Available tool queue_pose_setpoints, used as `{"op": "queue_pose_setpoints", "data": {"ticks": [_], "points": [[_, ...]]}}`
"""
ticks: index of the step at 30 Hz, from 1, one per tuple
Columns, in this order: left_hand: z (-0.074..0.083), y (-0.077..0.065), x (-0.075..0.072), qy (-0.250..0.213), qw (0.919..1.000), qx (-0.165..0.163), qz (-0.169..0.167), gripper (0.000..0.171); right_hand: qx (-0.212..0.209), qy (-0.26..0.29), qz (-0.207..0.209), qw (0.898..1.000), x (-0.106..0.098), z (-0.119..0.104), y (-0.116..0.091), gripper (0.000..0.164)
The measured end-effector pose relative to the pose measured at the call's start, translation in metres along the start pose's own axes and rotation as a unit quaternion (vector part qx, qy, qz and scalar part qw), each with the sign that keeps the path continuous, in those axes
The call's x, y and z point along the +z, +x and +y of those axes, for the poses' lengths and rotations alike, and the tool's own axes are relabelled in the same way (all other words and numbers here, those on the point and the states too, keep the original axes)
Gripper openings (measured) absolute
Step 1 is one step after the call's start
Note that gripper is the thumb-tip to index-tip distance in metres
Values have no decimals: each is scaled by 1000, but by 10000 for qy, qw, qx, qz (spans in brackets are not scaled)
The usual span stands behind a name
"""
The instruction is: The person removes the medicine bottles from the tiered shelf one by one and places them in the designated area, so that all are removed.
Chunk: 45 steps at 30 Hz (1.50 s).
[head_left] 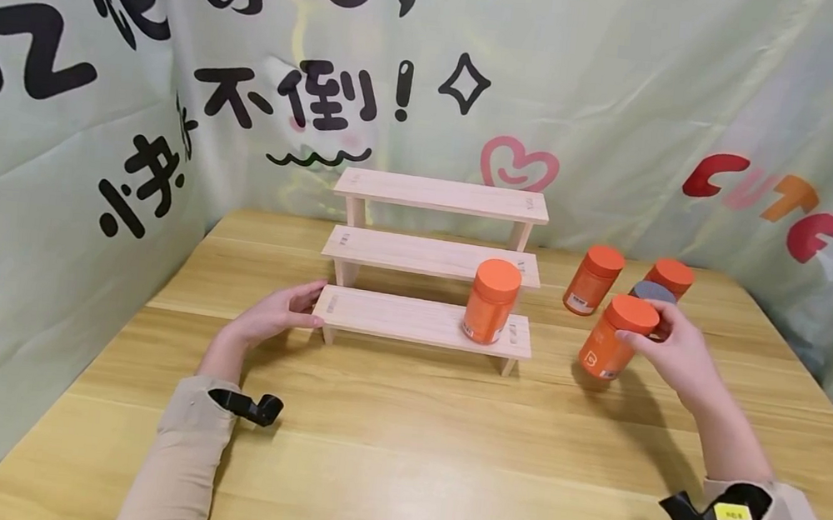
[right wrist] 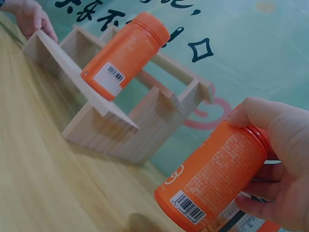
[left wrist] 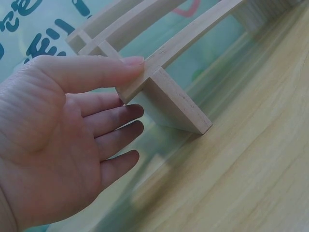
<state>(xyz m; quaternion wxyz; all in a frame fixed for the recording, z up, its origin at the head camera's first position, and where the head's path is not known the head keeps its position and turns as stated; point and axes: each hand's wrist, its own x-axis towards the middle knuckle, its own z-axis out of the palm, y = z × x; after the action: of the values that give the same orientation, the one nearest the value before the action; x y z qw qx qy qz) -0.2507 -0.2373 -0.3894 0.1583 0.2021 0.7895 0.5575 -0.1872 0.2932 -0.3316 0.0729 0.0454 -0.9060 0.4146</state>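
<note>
My right hand (head_left: 679, 352) grips an orange jar (head_left: 607, 345) around its upper part, with the thumb near the orange lid. The jar is slightly tilted, its base close over the table, and its barcode label (right wrist: 187, 207) shows in the right wrist view. My left hand (head_left: 276, 313) pinches the left end of the lowest step of a three-tier wooden shelf (head_left: 396, 317), thumb (left wrist: 116, 70) on top. Another orange jar (head_left: 489, 309) stands upright near the right end of that step.
Right of the shelf, an orange jar (head_left: 593, 281) stands on the wooden table (head_left: 397, 459). Behind my right hand are another orange-lidded jar (head_left: 671, 276) and a grey-blue lid (head_left: 653, 292), both partly hidden. A printed cloth (head_left: 615, 78) hangs behind and to the left.
</note>
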Motion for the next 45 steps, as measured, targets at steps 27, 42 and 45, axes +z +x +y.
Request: {"op": "queue_pose_setpoints", "data": {"ticks": [27,42,45], "points": [[-1,0,1,-11,10000,16,-14,79,231,68,-262,9994,2,17,-8,62],[2,0,1,56,10000,-43,9,79,162,-19,-450,9989,-4,21,-4,65],[2,0,1,100,9999,-75,29,80,158,-21,-506,9986,-6,22,-4,65]]}}
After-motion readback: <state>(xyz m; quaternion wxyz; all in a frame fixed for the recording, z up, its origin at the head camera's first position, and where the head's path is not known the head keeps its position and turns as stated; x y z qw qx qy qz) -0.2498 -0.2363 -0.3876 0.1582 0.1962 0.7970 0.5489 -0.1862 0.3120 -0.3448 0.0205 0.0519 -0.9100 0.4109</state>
